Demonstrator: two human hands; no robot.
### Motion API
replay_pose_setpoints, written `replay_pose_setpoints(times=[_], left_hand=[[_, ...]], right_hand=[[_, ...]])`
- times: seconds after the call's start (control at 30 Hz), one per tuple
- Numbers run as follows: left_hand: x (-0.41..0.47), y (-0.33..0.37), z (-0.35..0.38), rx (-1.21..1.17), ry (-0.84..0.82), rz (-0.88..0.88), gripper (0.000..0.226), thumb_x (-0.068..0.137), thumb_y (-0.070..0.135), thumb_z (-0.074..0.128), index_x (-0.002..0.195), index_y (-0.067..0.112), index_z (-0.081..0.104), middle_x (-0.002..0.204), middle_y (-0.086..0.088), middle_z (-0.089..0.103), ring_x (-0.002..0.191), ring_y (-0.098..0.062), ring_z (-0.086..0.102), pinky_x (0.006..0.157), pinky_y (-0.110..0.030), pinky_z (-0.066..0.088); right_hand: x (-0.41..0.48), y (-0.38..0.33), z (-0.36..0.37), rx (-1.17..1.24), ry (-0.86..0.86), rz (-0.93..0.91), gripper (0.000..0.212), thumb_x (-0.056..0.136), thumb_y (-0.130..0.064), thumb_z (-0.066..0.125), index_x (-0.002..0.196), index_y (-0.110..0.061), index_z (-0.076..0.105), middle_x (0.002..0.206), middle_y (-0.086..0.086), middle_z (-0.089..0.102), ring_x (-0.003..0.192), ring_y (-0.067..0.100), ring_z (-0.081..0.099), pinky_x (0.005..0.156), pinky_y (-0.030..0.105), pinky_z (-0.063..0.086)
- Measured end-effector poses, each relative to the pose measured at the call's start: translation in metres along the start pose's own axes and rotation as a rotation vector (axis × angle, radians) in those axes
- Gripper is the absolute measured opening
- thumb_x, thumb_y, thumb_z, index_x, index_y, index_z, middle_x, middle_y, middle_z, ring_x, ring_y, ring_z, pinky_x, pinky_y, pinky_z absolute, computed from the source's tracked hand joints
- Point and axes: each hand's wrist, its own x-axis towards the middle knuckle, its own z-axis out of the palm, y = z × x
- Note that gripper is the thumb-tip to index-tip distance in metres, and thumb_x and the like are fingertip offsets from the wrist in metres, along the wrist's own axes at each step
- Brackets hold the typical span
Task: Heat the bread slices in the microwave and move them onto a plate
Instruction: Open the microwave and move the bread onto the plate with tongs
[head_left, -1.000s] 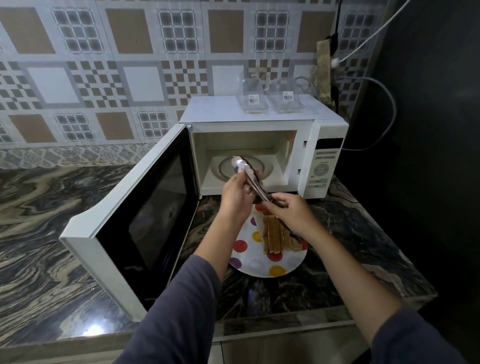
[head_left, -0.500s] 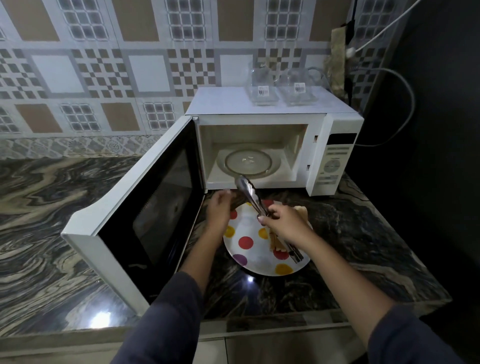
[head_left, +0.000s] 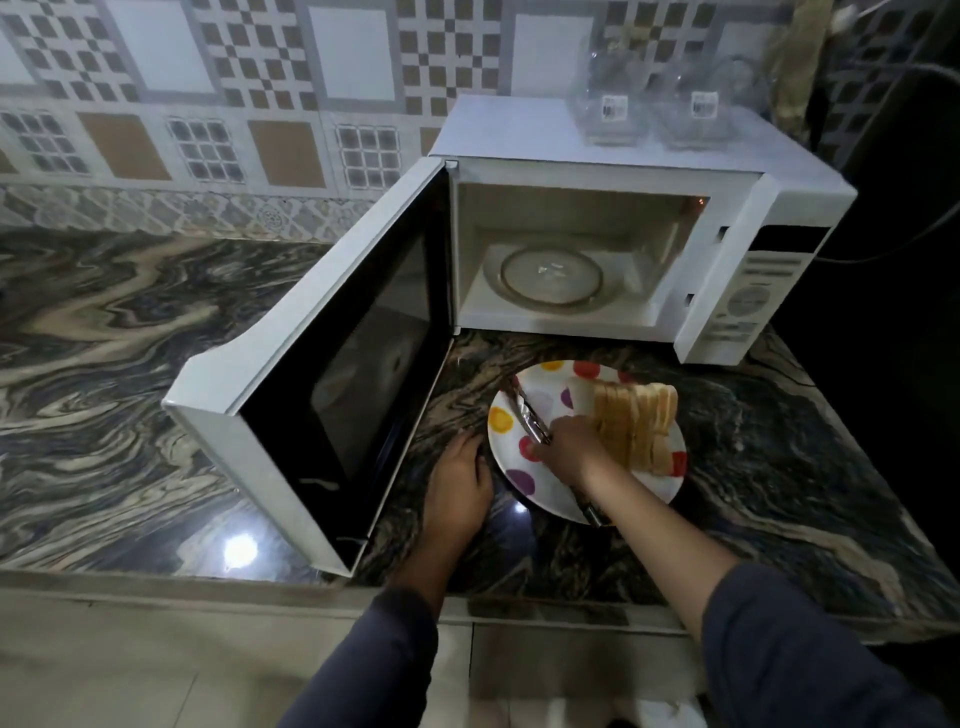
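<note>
head view: the bread slices (head_left: 636, 426) stand stacked on the dotted plate (head_left: 553, 496) on the bench (head_left: 779, 467), just beside the right hand (head_left: 569, 452), whose fingers curl round the tongs (head_left: 527, 415). the left hand (head_left: 460, 486) rests by the plate's rim, fingers relaxed together.

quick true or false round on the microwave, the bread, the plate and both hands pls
1. The microwave door stands open. True.
2. Bread lies on the glass turntable. False: the turntable is bare; the bread slices are stacked on the dotted plate.
3. The right hand holds the tongs. True.
4. The plate sits inside the microwave. False: it is on the countertop in front of the microwave.
5. The left hand holds nothing. True.
</note>
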Motion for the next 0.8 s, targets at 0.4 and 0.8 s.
replay_pose_setpoints(times=[0.4,0.8], left_hand=[[0.004,0.001,0.001,0.033,0.072,0.045,0.039,0.089,0.014,0.048,0.128,0.011,0.054,0.129,-0.005,0.056,0.118,-0.018,0.051,0.102,-0.026,0.038],[0.003,0.004,0.001,0.043,0.079,0.054,0.036,0.088,0.014,0.049,0.123,0.013,0.056,0.124,-0.004,0.058,0.113,-0.018,0.053,0.096,-0.026,0.04]], right_hand=[[0.017,-0.007,0.003,-0.218,0.195,-0.117,0.043,0.096,-0.032,0.046,0.128,-0.004,0.039,0.128,0.015,0.052,0.116,0.029,0.053,0.089,0.035,0.045],[0.01,-0.009,-0.036,-0.082,0.437,-0.139,0.033,0.091,-0.021,0.051,0.119,-0.003,0.05,0.124,0.016,0.047,0.119,0.032,0.043,0.092,0.037,0.041]])
